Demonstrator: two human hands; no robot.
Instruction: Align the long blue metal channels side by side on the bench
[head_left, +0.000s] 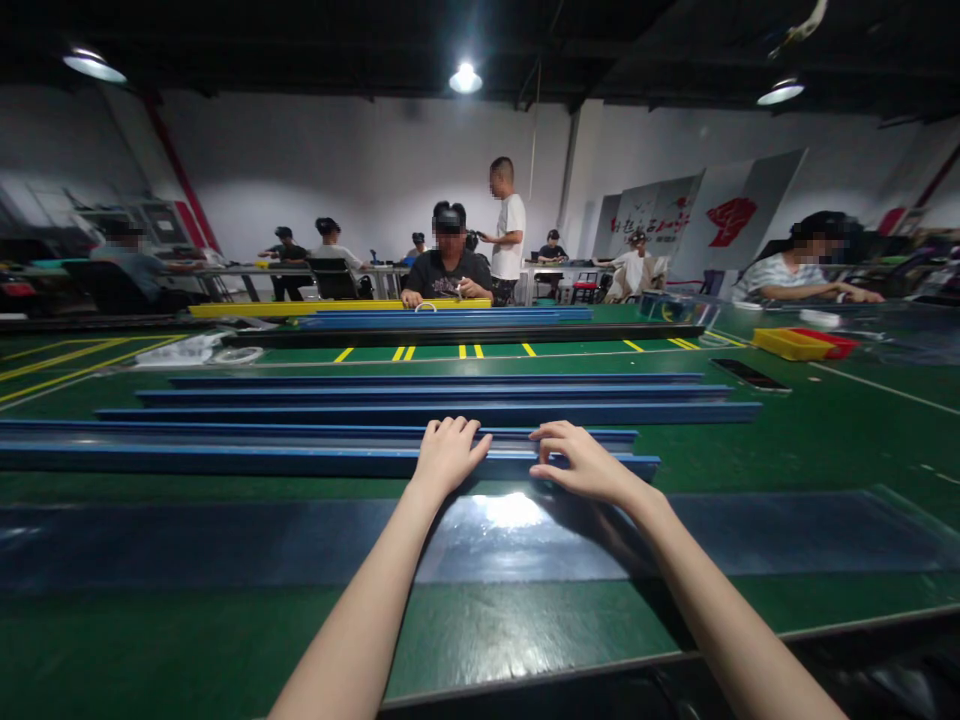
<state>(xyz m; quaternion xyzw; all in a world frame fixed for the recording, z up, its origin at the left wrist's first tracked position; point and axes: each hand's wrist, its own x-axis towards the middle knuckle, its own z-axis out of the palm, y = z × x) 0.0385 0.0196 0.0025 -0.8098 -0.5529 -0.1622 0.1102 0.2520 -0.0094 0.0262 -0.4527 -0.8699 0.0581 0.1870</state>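
Two bare hands rest side by side on the nearest blue rail (225,460), one of several long blue rails (435,395) laid in parallel across a green table (825,440). The left hand (448,455) lies palm down with fingers curled loosely over the rail's top edge, holding nothing; the right hand (577,462) sits just beside it, fingers bent and fingertips pressed on the same rail near its right end. A dark glossy mat (225,545) stretches along the table between the rail and the near edge. Further back lie a yellow rail (300,309) and a yellow tray (791,343). A seated person in a dark shirt (448,270) works at the table's far side, others behind
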